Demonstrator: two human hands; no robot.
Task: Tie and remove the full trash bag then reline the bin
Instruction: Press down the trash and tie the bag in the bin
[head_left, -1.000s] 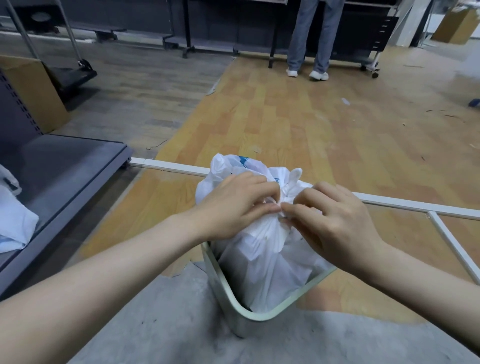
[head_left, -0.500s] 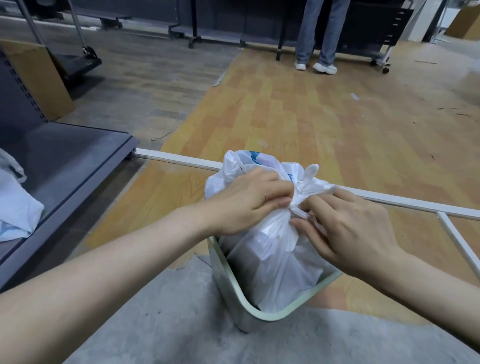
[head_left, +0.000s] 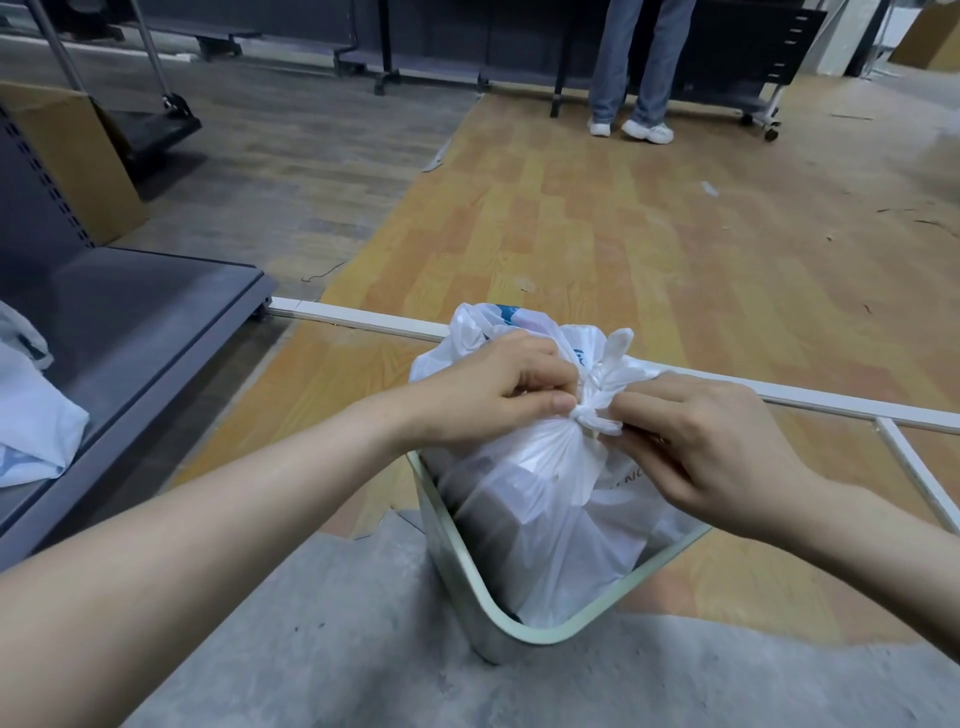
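tying off the full trash bag (head_left: 545, 493), which sits inside the pale-rimmed bin (head_left: 467, 587) on the floor at near centre. the left hand (head_left: 493, 395) pinches gathered plastic on the left side of the knot (head_left: 584, 413), thumb and curled fingers closed on the film; the right hand (head_left: 711, 447) pinches the bag end on the right side, fingers curled round it. both hands touch the knot, which stands above the bin rim at the bag's neck, with loose ears of plastic rising just beyond it.

judged step: cinching the knot. to do it well, the two ends should be drawn apart level and evenly, so the knot seats low against the gathered neck rather than slipping up the ears. thin film tears readily; a steady pull suits it better than a jerk. a second overhand pass would probably secure it before lifting. the bag looks well filled, so lifting is best done by the neck below the knot, with the bin steadied.

a grey shelf base (head_left: 130, 322) lies at left, bearing white bags (head_left: 31, 426) that may serve as the new liner. a white frame rail (head_left: 353, 319) crosses the floor just beyond the bin. a standing person (head_left: 634, 62) is well apart at far right.
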